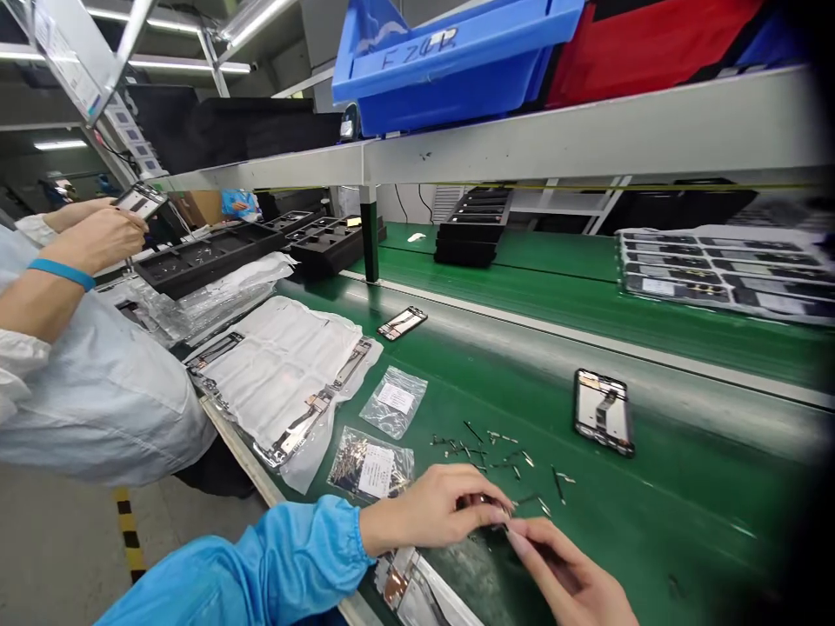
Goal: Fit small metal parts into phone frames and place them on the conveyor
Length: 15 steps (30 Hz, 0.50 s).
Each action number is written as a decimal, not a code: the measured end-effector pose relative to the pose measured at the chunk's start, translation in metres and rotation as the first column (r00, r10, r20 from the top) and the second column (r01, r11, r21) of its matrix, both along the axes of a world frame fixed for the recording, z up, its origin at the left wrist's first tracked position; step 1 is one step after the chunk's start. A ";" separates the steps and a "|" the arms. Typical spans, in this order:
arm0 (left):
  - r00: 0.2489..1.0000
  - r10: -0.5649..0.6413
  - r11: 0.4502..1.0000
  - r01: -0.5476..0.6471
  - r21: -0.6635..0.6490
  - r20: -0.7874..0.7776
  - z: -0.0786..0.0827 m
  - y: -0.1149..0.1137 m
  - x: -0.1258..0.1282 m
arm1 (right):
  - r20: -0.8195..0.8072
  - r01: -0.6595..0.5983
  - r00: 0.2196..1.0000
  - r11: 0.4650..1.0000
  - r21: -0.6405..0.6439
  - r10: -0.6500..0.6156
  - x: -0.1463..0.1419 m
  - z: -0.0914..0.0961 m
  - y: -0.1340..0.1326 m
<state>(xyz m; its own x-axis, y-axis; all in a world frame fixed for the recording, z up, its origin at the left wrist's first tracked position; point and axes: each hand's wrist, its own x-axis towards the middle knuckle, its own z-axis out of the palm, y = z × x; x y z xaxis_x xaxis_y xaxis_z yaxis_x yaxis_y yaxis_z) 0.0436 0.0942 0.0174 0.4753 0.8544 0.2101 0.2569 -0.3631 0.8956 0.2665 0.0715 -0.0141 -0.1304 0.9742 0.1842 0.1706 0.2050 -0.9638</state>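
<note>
Nearest, at the near edge of the counter [658, 530], the left hand [427, 515] and right hand [569, 581] met, fingers of both pinched shut on a small metal part [488, 503]. Just beyond it, loose parts [486, 450] lay scattered, not yet picked up; 1 phone frame [604, 411] sat well apart, untouched.

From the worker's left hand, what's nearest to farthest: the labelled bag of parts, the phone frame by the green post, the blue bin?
1. Labelled bag of parts, just beside the left hand, on its left.
2. Phone frame, farther back on the green belt.
3. Blue bin, up on the shelf.
</note>
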 end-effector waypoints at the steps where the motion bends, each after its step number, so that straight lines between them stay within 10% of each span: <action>1: 0.999 -0.019 1.000 0.019 0.010 0.034 0.002 -0.004 0.002 | -0.033 0.034 0.999 0.999 -0.035 -0.035 -0.003 0.002 -0.003; 5: 0.953 -0.184 0.965 0.222 -0.141 0.239 0.006 -0.022 0.011 | -0.082 0.107 0.991 0.994 -0.008 -0.107 -0.023 0.017 -0.020; 10: 0.844 0.216 0.871 0.061 -0.487 0.491 0.005 -0.030 0.023 | 0.247 0.230 0.915 0.917 0.325 -0.317 -0.003 0.035 -0.050; 15: 0.863 0.243 0.795 0.084 -0.600 0.442 0.003 -0.026 0.022 | 0.394 0.532 0.268 0.476 0.700 -0.879 0.112 0.045 -0.072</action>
